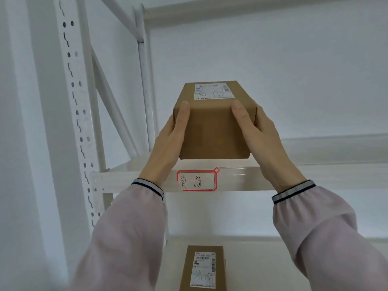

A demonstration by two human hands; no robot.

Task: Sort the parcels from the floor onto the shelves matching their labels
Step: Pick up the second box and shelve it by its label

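Observation:
A brown cardboard parcel (212,127) with a white shipping label on top rests at the front edge of a white shelf (130,177). My left hand (168,141) grips its left side, thumb on top. My right hand (262,139) grips its right side the same way. On the shelf's front edge, just below the parcel, a red-bordered tag (196,180) carries handwritten characters. A second brown parcel (202,267) with a white label lies on the shelf below.
White slotted uprights (77,114) and a diagonal brace (113,106) stand at the left. Another shelf beam (252,9) runs overhead. A white wall lies behind the rack. The shelf extends to the right of the parcel.

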